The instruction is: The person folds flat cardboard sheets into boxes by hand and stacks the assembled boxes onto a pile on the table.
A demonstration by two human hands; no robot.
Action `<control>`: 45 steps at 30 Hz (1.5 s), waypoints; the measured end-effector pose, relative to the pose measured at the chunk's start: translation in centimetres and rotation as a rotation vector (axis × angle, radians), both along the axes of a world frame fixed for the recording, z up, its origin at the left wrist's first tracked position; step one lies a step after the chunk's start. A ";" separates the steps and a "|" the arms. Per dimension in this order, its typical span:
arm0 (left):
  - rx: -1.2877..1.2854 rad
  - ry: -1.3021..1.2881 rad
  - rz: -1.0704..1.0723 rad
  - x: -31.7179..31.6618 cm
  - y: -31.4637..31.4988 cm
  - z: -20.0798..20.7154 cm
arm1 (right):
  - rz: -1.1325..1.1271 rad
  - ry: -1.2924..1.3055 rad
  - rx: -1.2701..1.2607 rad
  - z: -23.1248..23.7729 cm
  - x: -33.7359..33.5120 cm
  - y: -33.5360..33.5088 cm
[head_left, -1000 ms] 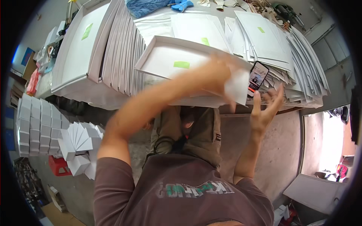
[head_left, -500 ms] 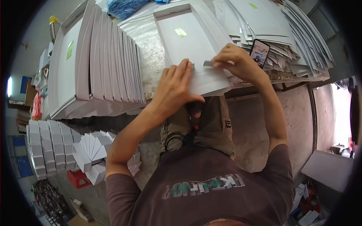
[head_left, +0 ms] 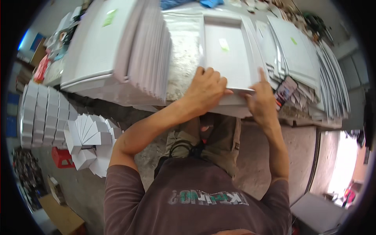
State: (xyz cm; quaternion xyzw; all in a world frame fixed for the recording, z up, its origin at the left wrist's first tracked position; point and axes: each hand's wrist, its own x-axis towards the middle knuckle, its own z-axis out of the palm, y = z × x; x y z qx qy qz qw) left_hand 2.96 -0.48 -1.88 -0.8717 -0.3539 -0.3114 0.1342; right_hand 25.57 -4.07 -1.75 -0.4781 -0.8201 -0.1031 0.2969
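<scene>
A shallow white cardboard tray (head_left: 235, 68) lies in front of me on the table, with a small pale green sticker (head_left: 224, 45) on its floor. Its near wall stands up, and both my hands are at that wall. My left hand (head_left: 206, 89) is closed over the near left corner, fingers curled and thumb along the wall. At the near right corner, my right hand (head_left: 263, 100) grips the wall with its thumb inside. Its index finger stretches along the right side wall, slightly blurred. The underside of the tray is hidden.
At left stands a tall stack of nested white trays (head_left: 98, 55). Flat cardboard blanks (head_left: 295, 55) are piled at right, with a phone (head_left: 286, 92) leaning before them. Folded white boxes (head_left: 88, 137) and a red stool (head_left: 62, 158) are on the floor at left.
The near flap, loose and low before, now stands up as a wall. My left hand has gone from flat to curled; my right hand has come down to the near right corner. The view has shifted.
</scene>
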 end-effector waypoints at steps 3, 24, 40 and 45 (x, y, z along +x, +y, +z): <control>-0.001 -0.050 0.028 -1.7 -1.4 5.8 | 0.013 0.068 0.101 5.4 -0.9 -2.1; 0.679 -0.200 0.308 -19.9 -4.2 16.3 | 0.486 1.355 -0.502 14.4 -27.6 24.7; -0.345 -0.538 -0.086 -1.2 -8.0 5.8 | 0.102 0.969 0.098 5.1 -7.6 -0.2; -0.358 -0.045 -0.218 -2.1 -1.4 0.7 | 0.296 0.563 0.174 1.3 -3.5 -8.9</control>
